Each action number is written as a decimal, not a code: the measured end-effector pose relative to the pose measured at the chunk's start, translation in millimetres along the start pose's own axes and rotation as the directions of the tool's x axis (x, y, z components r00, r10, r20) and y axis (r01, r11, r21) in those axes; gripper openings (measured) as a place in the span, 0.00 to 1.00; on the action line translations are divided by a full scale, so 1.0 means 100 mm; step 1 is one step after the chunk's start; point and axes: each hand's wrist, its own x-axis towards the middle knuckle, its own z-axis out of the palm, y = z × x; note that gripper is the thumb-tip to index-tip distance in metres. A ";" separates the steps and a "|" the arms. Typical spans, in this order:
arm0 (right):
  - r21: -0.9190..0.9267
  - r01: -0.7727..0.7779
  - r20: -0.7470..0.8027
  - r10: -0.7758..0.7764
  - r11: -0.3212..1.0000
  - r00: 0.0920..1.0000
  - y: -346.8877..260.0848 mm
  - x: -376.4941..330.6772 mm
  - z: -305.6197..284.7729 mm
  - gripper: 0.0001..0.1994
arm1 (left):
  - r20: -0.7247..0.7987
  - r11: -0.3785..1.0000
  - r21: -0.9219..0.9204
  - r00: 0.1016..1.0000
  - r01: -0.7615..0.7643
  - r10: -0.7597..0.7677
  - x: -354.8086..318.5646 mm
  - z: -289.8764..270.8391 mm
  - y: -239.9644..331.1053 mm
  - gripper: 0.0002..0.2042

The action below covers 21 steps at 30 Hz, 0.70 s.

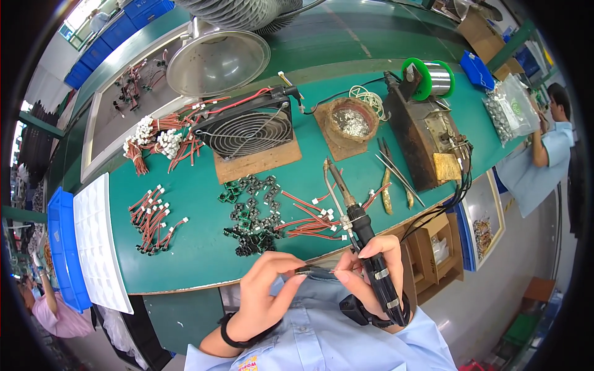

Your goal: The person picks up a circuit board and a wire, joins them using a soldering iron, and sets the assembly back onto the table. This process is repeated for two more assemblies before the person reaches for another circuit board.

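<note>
— Starting with the biggest thing, what lies in front of you?

— Your green workbench [204, 247] fills most of the view. On it, at the far left, a round metal lamp shade [218, 62] hangs over a square black fan [247, 131] that rests on a brown board. To the right stands a dark, worn solder pot unit [427, 139] with a green spool of solder wire [428, 77] behind it.

— And the middling things?

— A round dish of dross [350, 120] sits between the fan and that unit. At the left edge you have a white compartment tray [96, 241] beside a blue bin [59, 247].

— What about the small parts?

— A heap of small black and green components [250, 216] lies in the middle, with bundles of red leads [151, 219] to its left and more red leads with white plugs [158, 139] near the fan. Tweezers [396, 173] lie just beside the unit.

— Now your hands?

— Your right hand [371, 272] is closed around the black handle of a soldering iron [359, 229], its tip pointing away from you over the bench. Your left hand [266, 294] pinches a thin dark wire piece [315, 269] between thumb and forefinger. The right fingertips touch the same piece, close to your chest, just off the near bench edge.
</note>
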 end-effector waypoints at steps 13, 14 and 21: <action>-0.167 0.156 0.175 -0.126 0.974 0.976 -0.15 -0.07 0.48 0.21 | 0.251 0.448 -0.807 0.909 0.386 -0.332 -0.18 -0.41 0.16 0.10; -0.165 0.155 0.174 -0.125 0.974 0.977 -0.16 -0.07 0.51 0.21 | 0.254 0.419 -0.825 0.911 0.379 -0.325 -0.19 -0.42 0.15 0.10; -0.124 0.182 0.252 -0.146 0.975 0.957 -0.17 -0.04 0.62 0.21 | 0.306 0.341 -0.865 0.926 0.367 -0.222 -0.27 -0.49 -0.02 0.10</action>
